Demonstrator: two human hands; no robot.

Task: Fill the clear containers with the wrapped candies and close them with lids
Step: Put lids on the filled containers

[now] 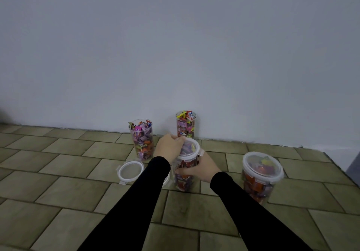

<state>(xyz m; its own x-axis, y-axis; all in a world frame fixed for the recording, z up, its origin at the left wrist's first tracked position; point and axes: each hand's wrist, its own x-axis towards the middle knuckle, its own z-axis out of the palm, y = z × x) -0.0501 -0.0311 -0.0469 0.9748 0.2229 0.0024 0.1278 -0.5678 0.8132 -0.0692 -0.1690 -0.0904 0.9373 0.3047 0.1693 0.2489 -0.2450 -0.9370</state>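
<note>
1. One floor of olive-green rectangular tiles with dark joints point(68, 182) is seen across the lower half, met at 12 o'clock by one plain pale grey wall point(175, 46).
2. Two arms in long black sleeves point(136, 202) are extended from 6 o'clock toward the centre.
3. Four clear cylindrical plastic containers filled with wrapped candies in mixed colours are counted, all upright on the floor.
4. Two of them are uncovered: the open container on the left point(143, 141) at 11 o'clock of the hands, and the open container by the wall point(186, 124) at 12 o'clock, close to the wall's foot.
5. One closed container with a white-rimmed clear lid point(260, 174) is placed at 3 o'clock of the hands, well apart from them.
6. The fourth, the held container point(185, 172), stands at the centre, with a white-rimmed clear round lid point(191, 147) set on its mouth; one side clip is seen sticking outward at 3 o'clock.
7. One loose white-rimmed clear lid with clips point(129, 170) is laid flat on the floor at 9 o'clock of the held container, partly hidden by the left sleeve.
8. The left hand point(169, 148) is laid over the lid's 9 o'clock edge, fingers curled down onto the rim.
9. The right hand point(200, 168) is wrapped round the held container's wall at 4 o'clock, fingers curved against the plastic.
</note>
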